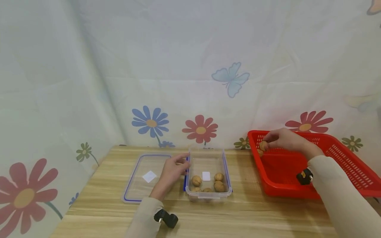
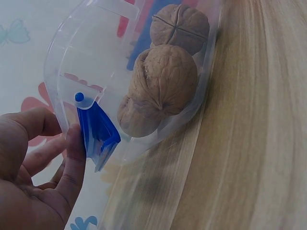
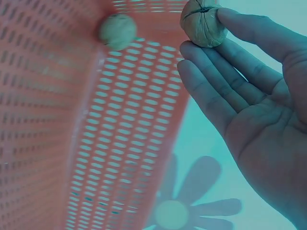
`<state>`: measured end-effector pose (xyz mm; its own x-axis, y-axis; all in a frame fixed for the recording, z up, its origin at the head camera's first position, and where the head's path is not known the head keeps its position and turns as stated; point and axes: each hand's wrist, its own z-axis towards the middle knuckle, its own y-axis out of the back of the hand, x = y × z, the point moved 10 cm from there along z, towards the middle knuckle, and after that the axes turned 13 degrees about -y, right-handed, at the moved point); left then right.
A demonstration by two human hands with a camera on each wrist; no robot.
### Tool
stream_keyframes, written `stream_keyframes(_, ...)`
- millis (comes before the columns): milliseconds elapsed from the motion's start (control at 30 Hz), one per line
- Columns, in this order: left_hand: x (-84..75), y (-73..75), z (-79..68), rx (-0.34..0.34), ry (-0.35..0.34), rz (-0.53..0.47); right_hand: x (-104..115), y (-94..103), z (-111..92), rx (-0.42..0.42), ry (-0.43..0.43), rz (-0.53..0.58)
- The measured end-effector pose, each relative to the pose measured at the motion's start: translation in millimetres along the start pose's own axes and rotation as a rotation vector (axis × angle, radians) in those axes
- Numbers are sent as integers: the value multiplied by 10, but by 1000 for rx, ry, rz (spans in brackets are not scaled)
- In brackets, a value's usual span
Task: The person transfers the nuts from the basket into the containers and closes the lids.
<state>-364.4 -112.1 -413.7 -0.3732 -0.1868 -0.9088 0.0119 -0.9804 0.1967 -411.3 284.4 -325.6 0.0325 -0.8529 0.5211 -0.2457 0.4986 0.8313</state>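
Note:
My right hand [image 1: 284,141] pinches a walnut [image 3: 204,25] between thumb and fingertips over the left end of a red plastic basket [image 1: 279,170]. Another walnut [image 3: 118,32] lies in the basket's corner, just below the held one. At the middle of the table is a clear food container [image 1: 225,194] with blue clips, where several walnuts [image 1: 219,186] sit toward the near end. My left hand [image 1: 172,170] grips the container's left rim, its thumb beside a hanging blue clip [image 2: 98,128] in the left wrist view.
Left of the container, a clear lid [image 1: 137,185] with a blue seal lies flat on the wooden table [image 1: 98,201]. White labels mark both lid and container. A flowered cloth [image 1: 178,66] hangs behind the table.

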Motion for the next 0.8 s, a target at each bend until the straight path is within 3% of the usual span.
stream_keyframes(433,-10,-4,0,5,-9,-19,429,247,-321,-93,55,13)
stream_keyframes(800,8,-4,1,10,-8,-8,909,177,-622,-140,186,68)
